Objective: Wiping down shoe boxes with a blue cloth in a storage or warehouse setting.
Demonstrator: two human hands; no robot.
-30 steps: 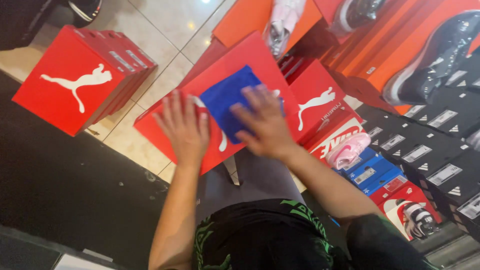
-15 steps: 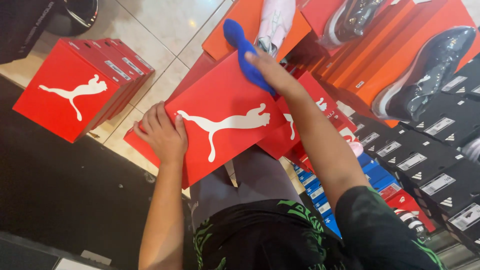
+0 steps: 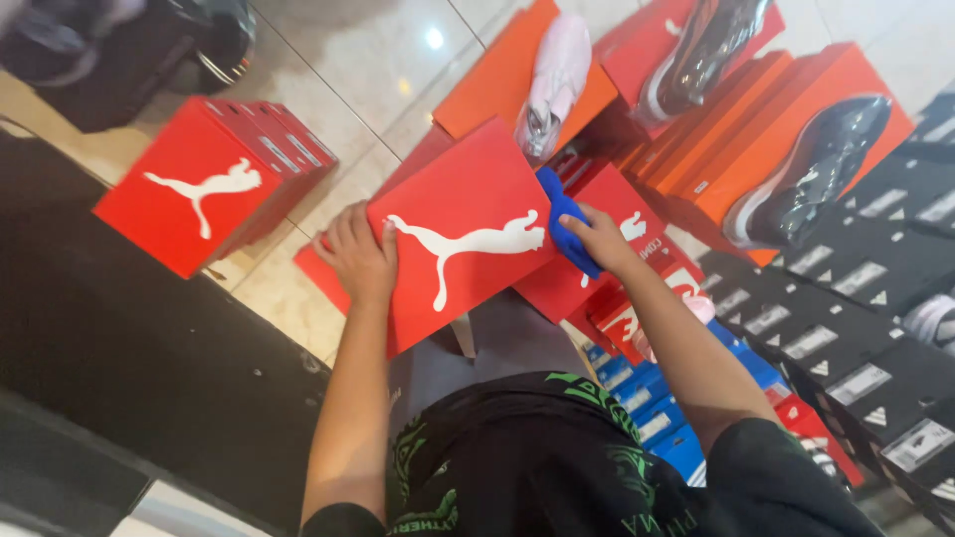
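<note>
From above, my left hand (image 3: pixel 360 257) lies flat with fingers spread on the left edge of the red shoebox (image 3: pixel 460 234) on my lap. My right hand (image 3: pixel 601 239) clutches a blue cloth (image 3: pixel 564 227) against the box's right edge.

Bare tiled floor (image 3: pixel 368 60) lies open ahead-left; stacked orange boxes (image 3: pixel 756 139) and black boxes (image 3: pixel 856 328) crowd the right.

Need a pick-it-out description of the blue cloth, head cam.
Start at the big red cardboard shoebox with a white leaping-animal mark, steadied by the left hand. At its right edge, the right hand grips a crumpled blue cloth. It is the only soft blue thing there; the other blue items are stacked boxes lower down.
</note>
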